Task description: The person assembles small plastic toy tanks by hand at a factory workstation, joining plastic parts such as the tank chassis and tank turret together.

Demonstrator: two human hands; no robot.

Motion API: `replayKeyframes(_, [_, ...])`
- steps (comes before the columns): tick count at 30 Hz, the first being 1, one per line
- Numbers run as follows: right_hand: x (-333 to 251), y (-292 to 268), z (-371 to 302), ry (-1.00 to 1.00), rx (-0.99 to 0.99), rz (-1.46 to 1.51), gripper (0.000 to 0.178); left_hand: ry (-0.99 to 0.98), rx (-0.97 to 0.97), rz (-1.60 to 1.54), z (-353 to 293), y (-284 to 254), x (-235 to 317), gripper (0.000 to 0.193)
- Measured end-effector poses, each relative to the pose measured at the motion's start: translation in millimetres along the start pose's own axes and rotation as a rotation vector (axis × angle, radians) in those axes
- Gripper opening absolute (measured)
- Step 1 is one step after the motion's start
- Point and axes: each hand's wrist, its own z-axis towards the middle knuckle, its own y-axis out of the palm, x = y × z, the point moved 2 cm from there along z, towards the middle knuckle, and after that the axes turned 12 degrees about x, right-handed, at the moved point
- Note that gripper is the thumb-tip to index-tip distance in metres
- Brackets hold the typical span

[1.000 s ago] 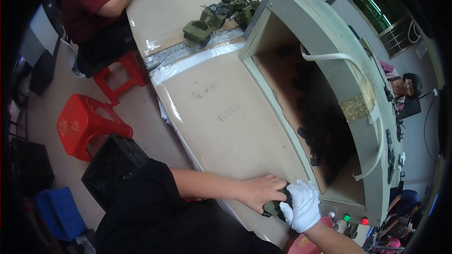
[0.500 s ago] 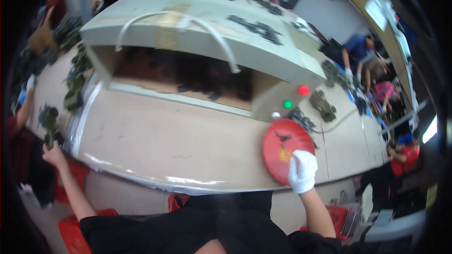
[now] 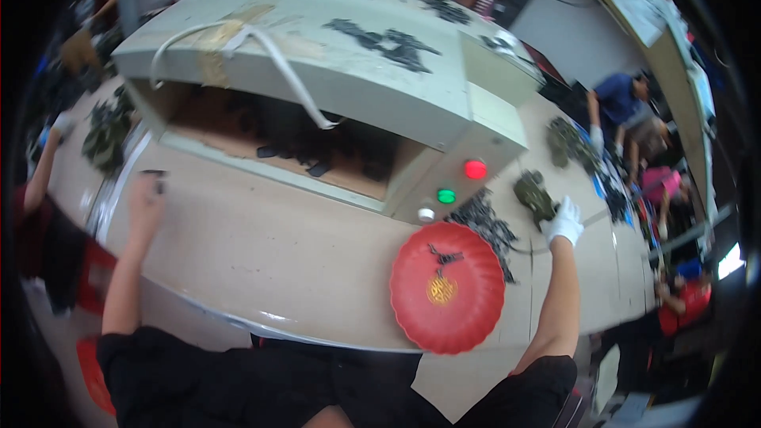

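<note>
My right hand (image 3: 564, 223), in a white glove, has its fingers stretched out at the near edge of an olive-green lumpy piece (image 3: 536, 196); whether it grips the piece does not show. At the far left of the bench my bare left hand (image 3: 144, 206) is smeared by motion, with a small black piece (image 3: 155, 181) at its fingertips. Between my arms, close to the bench edge, lies a red scalloped plate (image 3: 412, 321) with a gold emblem and a few small black parts (image 3: 445, 256).
A pale machine (image 3: 293, 63) with a wide opening and coloured buttons (image 3: 474, 170) spans the bench ahead. Loose black parts (image 3: 483, 222) are heaped beside the plate. Olive-green pieces (image 3: 107, 139) are piled at the left. Other people work around the benches.
My right hand left the plate and moved right and away to the green piece. My left hand released a green piece near the left pile and came inward over the bench. The view shifted.
</note>
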Motion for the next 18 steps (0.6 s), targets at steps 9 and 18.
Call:
replayKeyframes(9, [-5.4,87.2,29.3,0.093,-0.118,-0.015,0.049,0.066,-0.47,-0.378,17.9,93.2,218.9,0.024])
replayKeyframes(18, [39.8,-34.3,-7.5,0.405,0.253,1.182,0.044,-0.061,-0.383,-0.229,64.1,199.7,238.7,0.033])
